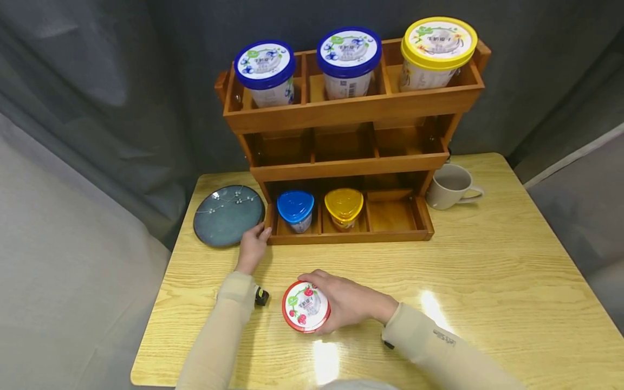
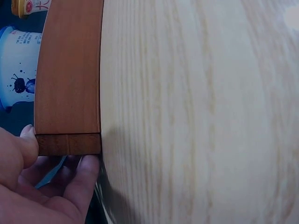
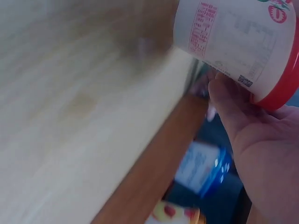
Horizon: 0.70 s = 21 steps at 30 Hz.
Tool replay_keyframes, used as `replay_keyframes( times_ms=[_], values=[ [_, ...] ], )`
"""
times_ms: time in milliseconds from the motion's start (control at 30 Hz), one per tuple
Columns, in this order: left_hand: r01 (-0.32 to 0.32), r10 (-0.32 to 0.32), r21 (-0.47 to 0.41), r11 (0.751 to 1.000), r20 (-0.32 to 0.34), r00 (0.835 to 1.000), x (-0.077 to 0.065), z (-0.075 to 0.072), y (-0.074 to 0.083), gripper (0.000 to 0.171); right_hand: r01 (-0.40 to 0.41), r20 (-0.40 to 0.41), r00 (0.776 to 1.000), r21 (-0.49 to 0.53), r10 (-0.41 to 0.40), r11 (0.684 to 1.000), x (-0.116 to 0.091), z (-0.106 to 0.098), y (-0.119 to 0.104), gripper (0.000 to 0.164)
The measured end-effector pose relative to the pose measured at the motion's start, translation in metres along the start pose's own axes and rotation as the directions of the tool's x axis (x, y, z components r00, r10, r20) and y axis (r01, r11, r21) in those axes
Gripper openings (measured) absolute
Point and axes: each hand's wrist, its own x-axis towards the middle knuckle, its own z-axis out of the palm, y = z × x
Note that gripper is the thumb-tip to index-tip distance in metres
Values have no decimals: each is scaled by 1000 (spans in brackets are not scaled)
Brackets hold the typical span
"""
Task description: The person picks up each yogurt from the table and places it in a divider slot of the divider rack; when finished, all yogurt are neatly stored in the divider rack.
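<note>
My right hand [image 1: 348, 303] grips a white tub with a red lid [image 1: 306, 306] and strawberry pictures, in front of the shelf. In the right wrist view, the fingers curl round the tub's printed side [image 3: 233, 42]. My left hand [image 1: 253, 248] holds the lower left corner of a three-tier wooden shelf [image 1: 348, 236]. Its thumb [image 2: 28, 145] and fingers lie about the end of the bottom board [image 2: 70, 70] in the left wrist view. A blue-lidded cup [image 1: 295, 207] and a yellow-lidded cup [image 1: 344, 206] stand in the bottom tier's left and middle compartments.
Two blue-lidded tubs [image 1: 265, 67] and a yellow-lidded tub [image 1: 439, 46] stand in the top tier. A dark blue-green plate [image 1: 226, 216] lies left of the shelf, near my left hand. To the right is a beige mug [image 1: 447, 187]. Grey curtains [image 1: 170, 65] hang behind the table.
</note>
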Motion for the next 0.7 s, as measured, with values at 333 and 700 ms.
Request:
replay_keyframes(
  times_ms=[333, 700],
  values=[
    [7, -7, -3, 1000, 12, 1000, 2, 0, 1, 46, -63, -142, 988, 41, 69, 997, -14, -70, 1, 105],
    [9, -9, 10, 1000, 20, 1000, 0, -2, 0, 47, -120, -257, 960, -17, 111, 993, -33, -124, 1, 103]
  ],
)
